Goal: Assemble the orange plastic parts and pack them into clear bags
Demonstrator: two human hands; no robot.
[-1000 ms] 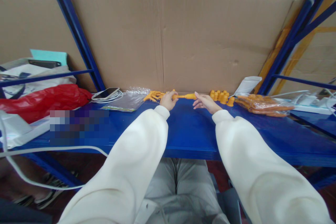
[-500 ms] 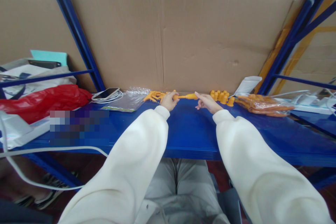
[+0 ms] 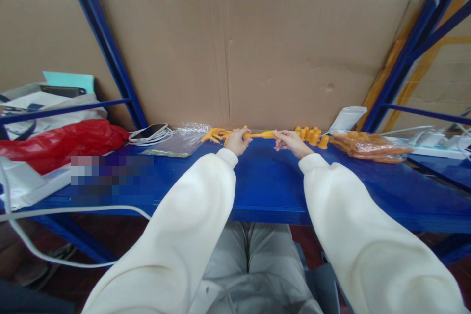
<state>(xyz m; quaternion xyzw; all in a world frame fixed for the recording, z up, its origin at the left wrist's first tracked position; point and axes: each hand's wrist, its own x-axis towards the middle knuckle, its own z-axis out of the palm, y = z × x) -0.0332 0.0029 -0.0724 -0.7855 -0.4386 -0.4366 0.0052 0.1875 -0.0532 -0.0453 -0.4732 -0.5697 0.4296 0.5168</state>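
A yellow-orange plastic stick (image 3: 263,135) with a beaded or ridged stretch and a thicker grooved part lies level between my hands. My left hand (image 3: 237,141) has its fingers closed round the stick's left end, which they partly hide. At the right end, my right hand (image 3: 292,142) pinches the tip between thumb and fingers. Just left of my left hand is a heap of yellow-orange pieces with finger-like prongs (image 3: 215,134). Several short orange cylindrical or cup-like pieces (image 3: 312,135) stand right of my right hand.
Clear plastic bags with orange pieces (image 3: 371,147) lie to the right, near a white power strip (image 3: 437,147). On the left are a flat clear bag (image 3: 180,141), a phone with white cable (image 3: 152,131) and a red bag (image 3: 69,140). A cardboard sheet (image 3: 275,59) walls the back.
My right hand's raised index finger has come down, and the fingers now close on the right end of the stick. My left hand has barely moved.
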